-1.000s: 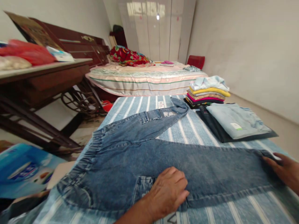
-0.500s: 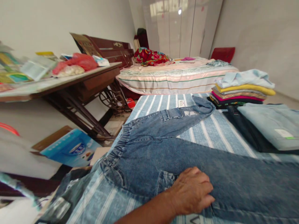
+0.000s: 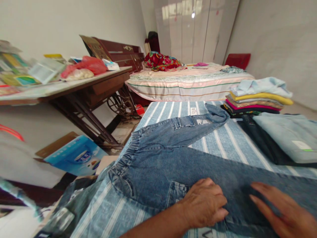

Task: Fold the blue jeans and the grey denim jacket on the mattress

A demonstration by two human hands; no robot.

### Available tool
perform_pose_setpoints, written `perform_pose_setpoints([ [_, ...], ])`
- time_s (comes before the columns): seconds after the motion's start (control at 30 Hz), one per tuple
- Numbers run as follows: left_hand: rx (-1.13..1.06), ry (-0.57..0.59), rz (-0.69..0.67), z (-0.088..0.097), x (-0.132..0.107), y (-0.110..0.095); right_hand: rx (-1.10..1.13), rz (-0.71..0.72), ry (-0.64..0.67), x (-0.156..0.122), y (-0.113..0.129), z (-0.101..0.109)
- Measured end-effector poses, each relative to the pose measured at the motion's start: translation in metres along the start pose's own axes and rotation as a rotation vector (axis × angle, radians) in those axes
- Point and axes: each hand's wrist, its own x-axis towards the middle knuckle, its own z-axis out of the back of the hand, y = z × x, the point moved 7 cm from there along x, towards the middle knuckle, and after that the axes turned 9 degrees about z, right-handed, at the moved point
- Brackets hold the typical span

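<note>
Here: blue stonewashed denim trousers point(image 3: 168, 162), spread flat on the blue-and-white striped sheet point(image 3: 220, 142). Your left hand point(image 3: 204, 203) and right hand point(image 3: 279, 211) lie on them, fingers flat, gripping nothing. Likely heavy, soft, limp; grasp the elastic waistband point(image 3: 127, 148).

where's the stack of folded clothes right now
In the head view, the stack of folded clothes sits at the right on the striped sheet, just behind the folded light-blue jeans and in front of the bed.

Mid-blue denim jeans point(image 3: 173, 158) on blue-white striped sheet point(image 3: 218, 138) (stack point(image 3: 257, 96): pale blue, yellow, pink).
</note>
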Motion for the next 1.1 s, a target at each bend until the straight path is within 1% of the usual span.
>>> perform_pose_setpoints([
  [0.03,0.006,0.004,0.001,0.0,0.0,0.0,0.013,0.115,0.019,0.009,0.027,-0.012],
  [0.07,0.01,0.009,-0.001,0.0,0.001,0.0,0.022,0.175,0.025,0.017,0.048,-0.022],
  [0.13,0.016,0.016,-0.008,0.001,0.002,-0.002,0.042,0.214,-0.018,0.031,0.079,-0.031],
  [0.2,0.026,0.021,-0.021,0.004,0.003,-0.004,0.068,0.239,-0.053,0.039,0.095,-0.034],
  [0.27,0.042,0.023,-0.017,0.01,0.004,-0.007,0.092,0.269,-0.067,0.041,0.101,-0.034],
  [0.43,0.075,0.113,-0.016,0.022,0.008,-0.011,0.14,0.253,-0.051,0.042,0.091,-0.036],
  [0.5,0.023,0.11,-0.009,0.031,0.009,-0.008,0.157,0.243,-0.052,0.046,0.089,-0.035],
  [0.6,-0.077,0.03,0.026,0.051,0.005,0.008,0.174,0.201,-0.046,0.059,0.086,-0.033],
  [0.63,-0.079,-0.001,0.05,0.057,0.003,0.018,0.181,0.169,-0.031,0.064,0.084,-0.034],
  [0.7,-0.038,-0.055,0.141,0.067,-0.003,0.042,0.193,0.09,0.029,0.077,0.076,-0.04],
  [0.8,0.068,-0.1,0.326,0.075,-0.014,0.084,0.208,-0.02,0.191,0.101,0.06,-0.063],
  [0.87,0.113,-0.129,0.412,0.074,-0.022,0.107,0.158,-0.052,0.344,0.121,0.05,-0.087],
  [0.9,0.121,-0.15,0.433,0.073,-0.025,0.114,0.098,-0.054,0.426,0.131,0.046,-0.101],
  [0.97,0.12,-0.201,0.44,0.067,-0.03,0.123,-0.072,-0.036,0.574,0.154,0.039,-0.127],
  [1.03,0.114,-0.255,0.436,0.06,-0.033,0.126,-0.172,-0.012,0.635,0.175,0.035,-0.148],
  [1.1,0.114,-0.296,0.443,0.054,-0.036,0.126,-0.207,0.022,0.665,0.192,0.036,-0.166],
])
